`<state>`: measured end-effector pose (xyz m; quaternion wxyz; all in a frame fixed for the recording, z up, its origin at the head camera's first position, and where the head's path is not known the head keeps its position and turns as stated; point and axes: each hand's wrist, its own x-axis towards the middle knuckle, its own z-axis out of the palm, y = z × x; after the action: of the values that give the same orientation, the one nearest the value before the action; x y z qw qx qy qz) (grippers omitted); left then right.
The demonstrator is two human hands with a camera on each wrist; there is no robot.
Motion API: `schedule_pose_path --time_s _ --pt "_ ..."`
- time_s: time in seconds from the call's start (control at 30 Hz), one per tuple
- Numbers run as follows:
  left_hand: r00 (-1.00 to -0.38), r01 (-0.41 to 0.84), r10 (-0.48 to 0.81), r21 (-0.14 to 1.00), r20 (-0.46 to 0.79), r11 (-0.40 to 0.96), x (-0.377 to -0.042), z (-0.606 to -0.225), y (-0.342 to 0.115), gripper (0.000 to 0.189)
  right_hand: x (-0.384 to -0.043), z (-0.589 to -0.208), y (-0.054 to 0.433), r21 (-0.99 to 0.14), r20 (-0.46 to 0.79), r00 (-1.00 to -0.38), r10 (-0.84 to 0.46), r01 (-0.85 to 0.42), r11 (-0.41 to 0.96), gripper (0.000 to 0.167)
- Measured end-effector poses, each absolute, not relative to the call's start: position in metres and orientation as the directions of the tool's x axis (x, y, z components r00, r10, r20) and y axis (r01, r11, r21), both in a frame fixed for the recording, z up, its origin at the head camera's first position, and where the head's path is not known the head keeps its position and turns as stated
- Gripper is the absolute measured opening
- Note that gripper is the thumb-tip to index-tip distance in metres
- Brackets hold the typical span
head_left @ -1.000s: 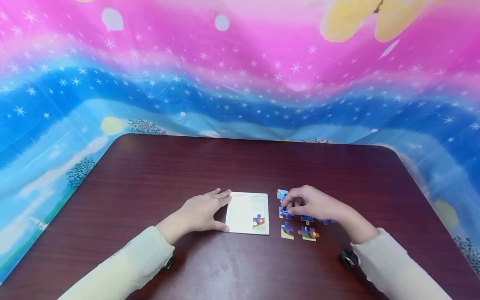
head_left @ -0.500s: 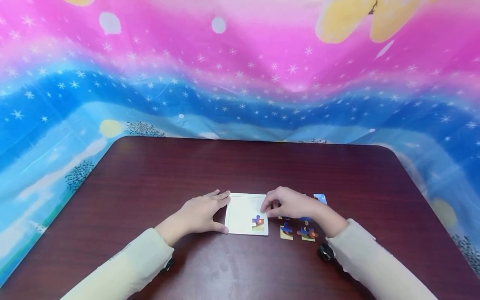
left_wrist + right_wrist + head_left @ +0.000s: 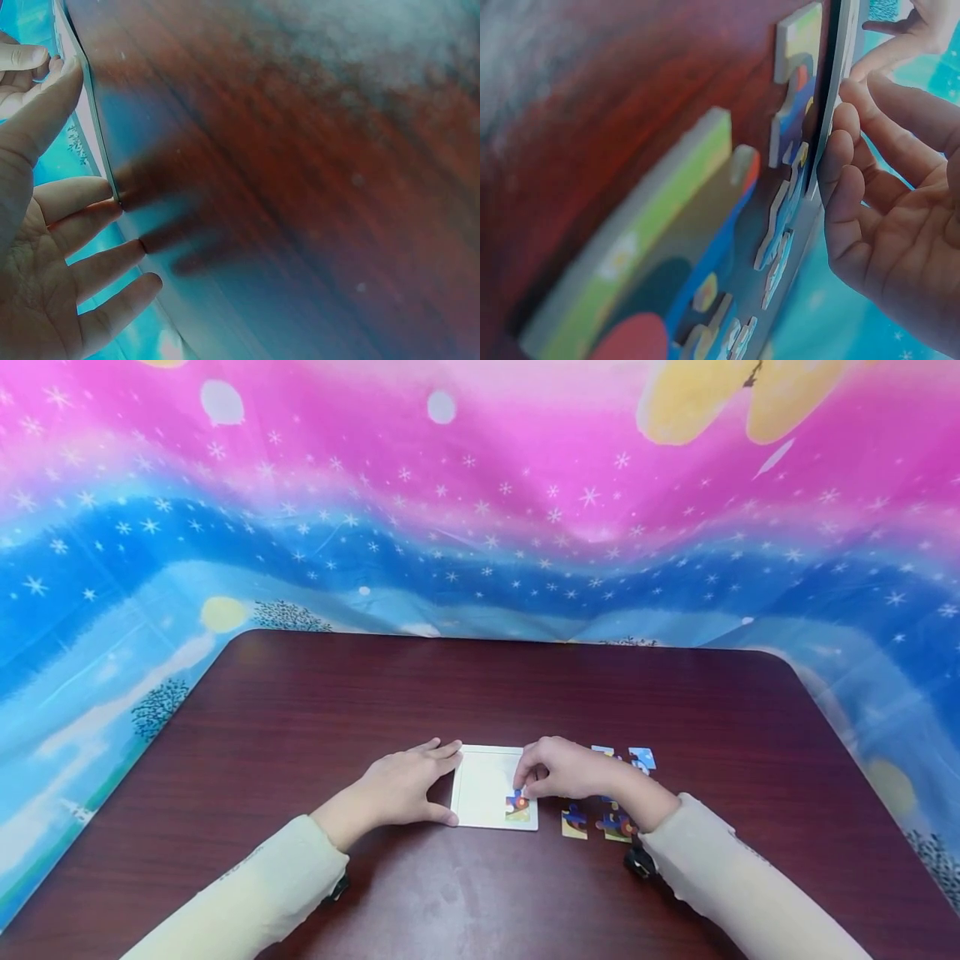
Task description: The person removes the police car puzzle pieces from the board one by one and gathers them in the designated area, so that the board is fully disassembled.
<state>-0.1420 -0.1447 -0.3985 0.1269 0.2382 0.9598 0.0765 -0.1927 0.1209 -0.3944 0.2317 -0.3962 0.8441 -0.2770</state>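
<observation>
On the table lies a shallow white puzzle tray (image 3: 480, 785), with one red, blue and green puzzle piece (image 3: 517, 808) in its near right corner. My left hand (image 3: 401, 785) steadies the tray's left side, its thumb at the near corner and straight fingers spread toward the far one. Over the tray's right edge, just beyond the placed piece, is my right hand (image 3: 562, 768). Its thumb and index finger meet in a pinch, and what they hold is mostly hidden by the fingers. The right wrist view shows this hand's other fingers (image 3: 844, 195) curled beside the tray edge.
Several loose puzzle pieces lie right of the tray, among them a yellow and blue one (image 3: 574, 822) and a sky-blue one (image 3: 642, 758), partly under the right forearm. A patterned cloth (image 3: 480, 527) hangs behind the dark wooden table (image 3: 375, 693).
My right hand has moved left from the loose pieces to the tray's right edge, fingers pinched, and dipped close to the placed piece. My left hand has stayed at the tray.
</observation>
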Motion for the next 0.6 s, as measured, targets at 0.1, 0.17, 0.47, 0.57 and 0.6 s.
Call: schedule_pose_path --time_s 0.1,0.17,0.47,0.57,0.6 --pt "-0.855 0.436 0.476 0.211 -0.207 0.875 -0.1419 -0.3983 -0.1445 0.087 -0.1924 -0.3949 0.1209 -0.655 -0.167 -0.581 -0.796 -0.538 0.53 0.005" --pt "-0.855 0.437 0.476 0.211 -0.205 0.875 -0.1418 -0.3988 -0.1447 0.087 -0.1921 -0.3953 0.1207 -0.661 -0.164 -0.585 -0.794 -0.532 0.529 0.004" --pt "-0.851 0.45 0.484 0.195 -0.201 0.872 -0.1432 -0.3987 -0.1446 0.087 -0.1903 -0.3955 0.1208 -0.712 -0.192 -0.599 -0.778 -0.461 0.53 0.005" --pt "-0.851 0.451 0.485 0.193 -0.202 0.871 -0.1431 -0.3977 -0.1441 0.087 -0.1899 -0.3946 0.1203 -0.734 -0.197 -0.593 -0.781 -0.439 0.519 0.007" --pt "-0.851 0.449 0.484 0.196 -0.202 0.872 -0.143 -0.3976 -0.144 0.087 -0.1897 -0.3944 0.1203 -0.739 -0.196 -0.589 -0.784 -0.437 0.513 0.007"
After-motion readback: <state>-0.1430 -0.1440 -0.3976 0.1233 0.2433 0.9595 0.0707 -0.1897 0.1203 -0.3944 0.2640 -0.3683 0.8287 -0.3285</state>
